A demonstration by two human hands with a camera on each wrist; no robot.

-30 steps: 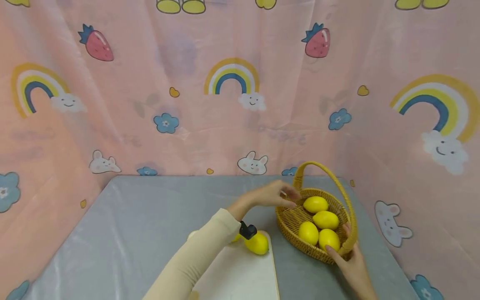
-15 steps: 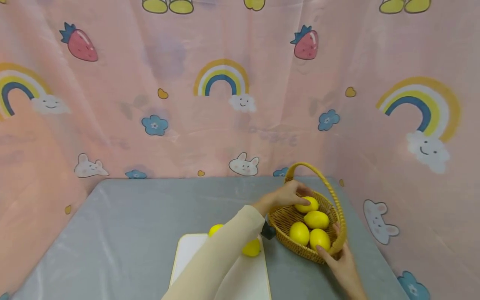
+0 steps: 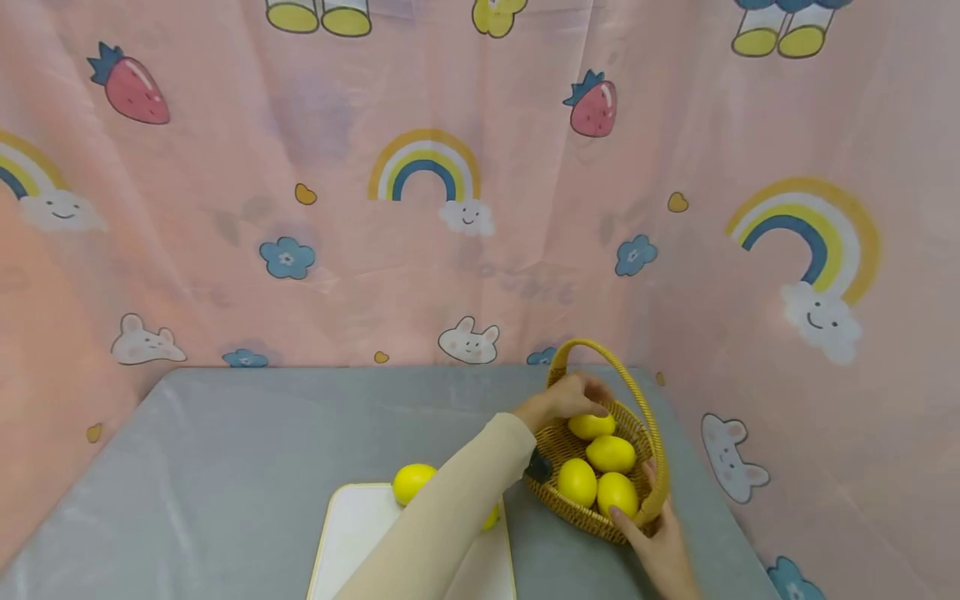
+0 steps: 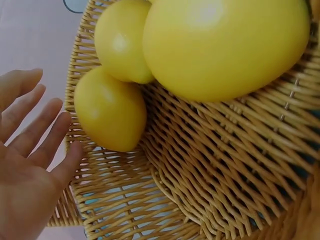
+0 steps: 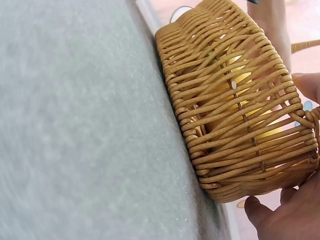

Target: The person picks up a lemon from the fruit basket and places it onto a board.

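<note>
A wicker basket (image 3: 551,498) with a tall hoop handle stands on the table and holds several yellow lemons (image 3: 611,455). My left hand (image 3: 572,395) hovers over the basket's far side, above the farthest lemon (image 3: 591,426). In the left wrist view its fingers (image 4: 42,130) are spread, apart from the lemons and holding nothing. My right hand (image 3: 662,552) grips the basket's near right end, by the foot of the handle. Its thumb lies over the rim beside a lemon (image 3: 617,493); the other fingers are partly hidden behind the wicker.
Left of the basket lies a white board (image 3: 358,521) with a yellow edge. One lemon (image 3: 414,482) rests at its far edge; another (image 3: 491,518) is mostly covered by my left sleeve (image 3: 457,508). A patterned pink curtain (image 3: 337,300) hangs behind the grey table (image 3: 247,467).
My left hand has reached from the basket's left rim to above the farthest lemon. The right hand keeps its grip on the basket. The whole head view has shifted.
</note>
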